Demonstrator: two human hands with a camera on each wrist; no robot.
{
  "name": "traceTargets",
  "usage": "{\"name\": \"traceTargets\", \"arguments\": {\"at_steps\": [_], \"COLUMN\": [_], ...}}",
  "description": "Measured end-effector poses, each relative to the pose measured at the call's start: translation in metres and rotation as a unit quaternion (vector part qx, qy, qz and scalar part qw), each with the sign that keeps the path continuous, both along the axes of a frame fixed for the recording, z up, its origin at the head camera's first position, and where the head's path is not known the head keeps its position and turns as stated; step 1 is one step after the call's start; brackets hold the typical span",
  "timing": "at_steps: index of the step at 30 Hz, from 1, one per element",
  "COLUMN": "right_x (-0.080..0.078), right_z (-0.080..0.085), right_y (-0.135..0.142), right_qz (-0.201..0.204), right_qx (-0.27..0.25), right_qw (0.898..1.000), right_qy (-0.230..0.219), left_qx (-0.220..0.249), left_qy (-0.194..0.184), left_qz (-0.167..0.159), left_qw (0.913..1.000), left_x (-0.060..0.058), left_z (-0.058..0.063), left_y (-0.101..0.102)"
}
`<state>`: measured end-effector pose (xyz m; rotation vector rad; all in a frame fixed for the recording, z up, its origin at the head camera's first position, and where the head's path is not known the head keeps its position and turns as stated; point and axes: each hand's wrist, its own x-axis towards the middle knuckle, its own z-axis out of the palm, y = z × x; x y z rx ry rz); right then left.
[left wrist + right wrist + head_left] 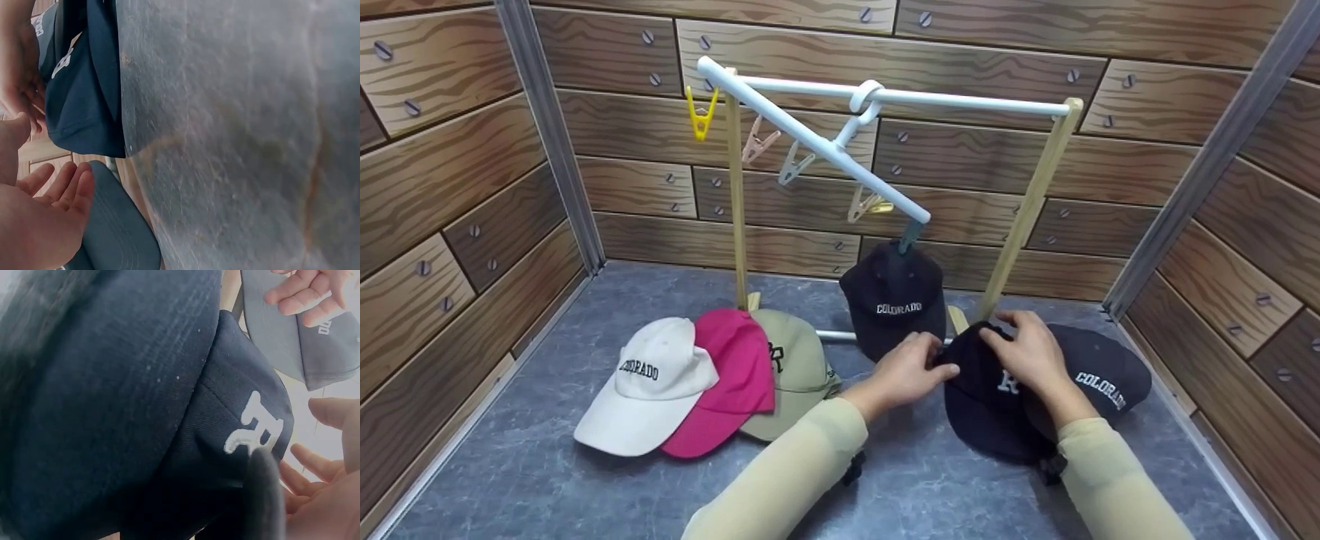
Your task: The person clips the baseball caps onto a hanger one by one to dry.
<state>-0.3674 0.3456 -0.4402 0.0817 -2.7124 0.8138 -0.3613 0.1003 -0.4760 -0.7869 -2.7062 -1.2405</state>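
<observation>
A navy cap (982,405) with a white letter R sits on the table at right, overlapping a dark cap (1106,367) lettered COLORADO. My right hand (1027,356) is at the top of the navy cap's crown, its thumb apart from its fingers in the right wrist view. Close to the cap's left side is my left hand (904,375), its fingers loosely bent and holding nothing in the left wrist view. Behind it, another dark COLORADO cap (892,289) hangs from a dark green clip (910,236) on the white hanger (817,142). Whether the right fingertips touch the crown is unclear.
White (652,382), magenta (727,375) and olive (791,352) caps overlap at left. The hanger hooks over a rack's white bar (960,99) between wooden posts (735,195). Several other clips, including a yellow one (701,116), hang along it. Wood-patterned walls (810,247) enclose the table.
</observation>
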Motion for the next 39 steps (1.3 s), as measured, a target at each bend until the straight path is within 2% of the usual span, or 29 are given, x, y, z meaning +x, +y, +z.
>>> {"name": "traceTargets", "arguments": {"at_steps": [21,39], "right_x": [-0.005,0.000], "right_z": [0.004,0.013], "right_y": [0.001,0.009], "right_qz": [0.016,0.016], "right_qx": [0.061,0.061], "right_qw": [0.997,0.997], "right_qy": [-0.050,-0.046], "left_qx": [-0.006,-0.010], "left_qy": [-0.002,-0.005], "left_qz": [-0.011,-0.018], "left_qw": [0.9999,0.9998], "left_x": [-0.002,0.002], "left_z": [0.001,0.005], "left_y": [0.010,0.015]}}
